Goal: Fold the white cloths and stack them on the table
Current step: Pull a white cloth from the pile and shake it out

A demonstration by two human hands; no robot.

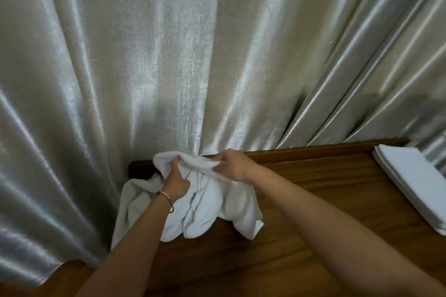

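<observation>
A crumpled white cloth (205,210) hangs from both my hands over the far left part of the wooden table (313,200). My left hand (176,181), with a thin bracelet on the wrist, grips the cloth's upper edge on the left. My right hand (233,165) pinches the same upper edge a little to the right. The cloth's lower folds rest on the tabletop and one flap droops past the table's left side. A stack of folded white cloths (415,183) lies at the table's right end.
A shiny cream curtain (169,55) hangs right behind the table and spreads down to the left of it. The table's raised back rim (313,150) runs along the curtain.
</observation>
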